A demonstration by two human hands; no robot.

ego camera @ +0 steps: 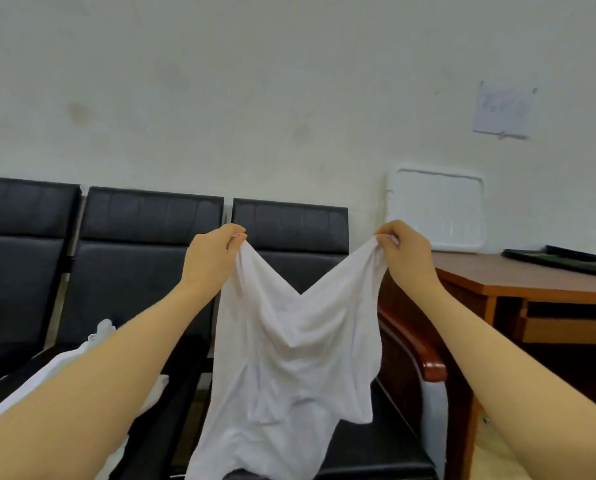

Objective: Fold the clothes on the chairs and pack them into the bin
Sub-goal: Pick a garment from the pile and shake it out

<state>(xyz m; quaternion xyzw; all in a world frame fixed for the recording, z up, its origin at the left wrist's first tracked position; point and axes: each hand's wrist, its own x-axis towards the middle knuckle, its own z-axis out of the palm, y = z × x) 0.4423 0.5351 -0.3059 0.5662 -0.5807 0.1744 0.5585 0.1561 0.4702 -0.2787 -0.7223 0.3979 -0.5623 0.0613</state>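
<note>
A white garment [289,358] hangs in the air in front of the right-hand black chair [289,223]. My left hand [210,254] pinches its upper left corner and my right hand [405,251] pinches its upper right corner, so the top edge sags in a V between them. The cloth's lower end drapes down to the chair seat at the bottom of the view. Another white garment [92,348] lies on the middle chair [151,237], partly hidden by my left forearm. No bin can be seen.
Three black chairs stand in a row against a pale wall. A wooden armrest [424,355] borders the right chair. Right of it is a wooden desk [518,275] with a white tray [435,209] leaning on the wall and a dark flat object [566,259].
</note>
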